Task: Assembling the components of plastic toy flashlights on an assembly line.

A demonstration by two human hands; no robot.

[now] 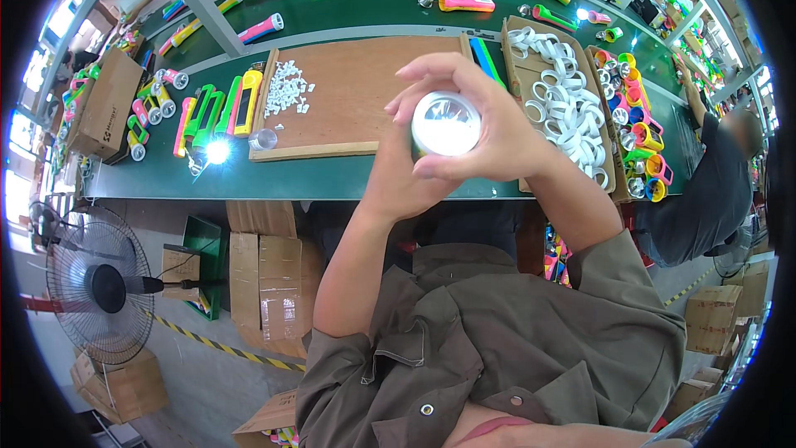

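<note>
Above the near edge of the bench, both my hands are closed on a flashlight (446, 124), its round lens end turned up toward me. A white ring surrounds the shiny reflector. My right hand (507, 124) curls around this rim, fingers over the far side and thumb on the near side. Lower and to the left, my left hand (404, 176) wraps the flashlight's body, which is mostly hidden behind the lens end and the fingers. Beneath lies a wooden board (348, 75) with raised edges, bearing a pile of small white pieces (287, 89) at its left.
Right of the board stand a carton of white rings (564, 91) and a box of colourful flashlight bodies (643, 124). Several flashlights (217, 112), one lit, lie at left beside a clear lens cup (264, 139). More lie on the green belt (381, 0). A fan (106, 288) stands lower left.
</note>
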